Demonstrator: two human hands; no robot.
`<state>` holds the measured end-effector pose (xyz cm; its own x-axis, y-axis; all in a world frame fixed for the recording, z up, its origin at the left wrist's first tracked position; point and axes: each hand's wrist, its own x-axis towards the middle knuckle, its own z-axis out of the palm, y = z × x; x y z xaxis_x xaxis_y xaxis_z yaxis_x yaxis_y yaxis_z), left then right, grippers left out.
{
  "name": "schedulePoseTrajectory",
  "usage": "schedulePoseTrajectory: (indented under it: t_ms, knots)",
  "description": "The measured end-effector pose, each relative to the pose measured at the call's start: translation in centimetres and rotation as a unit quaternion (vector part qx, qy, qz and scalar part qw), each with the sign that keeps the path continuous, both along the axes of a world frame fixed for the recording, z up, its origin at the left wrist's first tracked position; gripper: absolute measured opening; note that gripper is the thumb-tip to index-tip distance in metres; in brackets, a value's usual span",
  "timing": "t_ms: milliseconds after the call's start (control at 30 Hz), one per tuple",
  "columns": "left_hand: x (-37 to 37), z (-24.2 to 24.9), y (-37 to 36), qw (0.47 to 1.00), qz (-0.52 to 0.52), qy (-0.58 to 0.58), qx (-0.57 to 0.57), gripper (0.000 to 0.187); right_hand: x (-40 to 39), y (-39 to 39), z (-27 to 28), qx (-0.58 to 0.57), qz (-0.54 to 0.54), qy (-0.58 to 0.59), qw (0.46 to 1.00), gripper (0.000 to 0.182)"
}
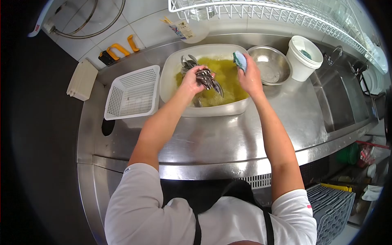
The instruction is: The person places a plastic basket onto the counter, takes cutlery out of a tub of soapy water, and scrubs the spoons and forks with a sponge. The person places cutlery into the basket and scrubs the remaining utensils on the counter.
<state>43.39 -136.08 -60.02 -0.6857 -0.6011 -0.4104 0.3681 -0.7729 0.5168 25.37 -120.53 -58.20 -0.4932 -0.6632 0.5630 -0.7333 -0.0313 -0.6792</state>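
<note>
My left hand point(192, 80) is closed around a bunch of metal cutlery point(207, 78), held over a white plastic tub point(218, 112). Spoon bowls show at both ends of the bunch; the other pieces are too bunched to tell apart. Yellow-green liquid point(228, 77) with some foam fills the tub. Over the tub's right side, my right hand point(250, 76) grips a sponge point(239, 60), light blue on one face and green on the other. Below the bunch, a metal piece point(197, 102) shows in the liquid near the front wall.
A white perforated basket point(132, 94) sits left of the tub. On the right are a steel bowl point(271, 65), a white bucket point(303, 61) and a sink point(332, 100). A white wire rack point(269, 10) hangs above; a steel counter point(196, 143) runs beneath.
</note>
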Motion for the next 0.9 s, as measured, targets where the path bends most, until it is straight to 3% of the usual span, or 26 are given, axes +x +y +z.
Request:
schedulePoseTrajectory:
  t_ms: [133, 267, 300, 400, 533, 667, 800, 900]
  knots:
    - [-0.1, 0.1, 1.1, 0.999, 0.003, 0.001, -0.048, 0.013, -0.1, -0.1, -0.2, -0.013, 0.005, 0.001, 1.000, 0.054]
    - [-0.1, 1.8, 0.7, 0.985, -0.045, 0.158, -0.058, 0.016, -0.1, -0.1, -0.3, -0.006, 0.006, -0.009, 1.000, 0.054]
    - [0.3, 2.4, 0.7, 0.987, -0.065, 0.145, 0.025, 0.020, -0.1, -0.1, -0.2, -0.010, 0.006, -0.004, 1.000, 0.054]
    - [0.6, 3.7, 2.4, 0.988, -0.081, 0.093, -0.090, 0.023, 0.0, 0.1, -0.1, -0.003, 0.004, 0.015, 1.000, 0.054]
    - [0.1, 2.4, 1.9, 0.994, -0.056, 0.026, -0.089, 0.020, 0.3, 0.2, 0.3, 0.015, 0.005, 0.030, 0.999, 0.050]
    - [-0.7, 3.0, 2.2, 0.997, -0.017, 0.063, -0.035, 0.016, 0.1, 0.1, 0.0, 0.036, 0.002, 0.026, 0.999, 0.053]
    - [-1.4, 3.4, 2.2, 0.965, 0.004, 0.250, 0.082, 0.031, 0.3, 0.0, -0.3, 0.041, -0.008, 0.020, 0.999, 0.054]
    - [-1.9, 3.9, 2.6, 0.942, 0.054, 0.317, 0.090, 0.030, 0.7, 0.6, 0.0, -0.018, 0.006, 0.014, 1.000, 0.054]
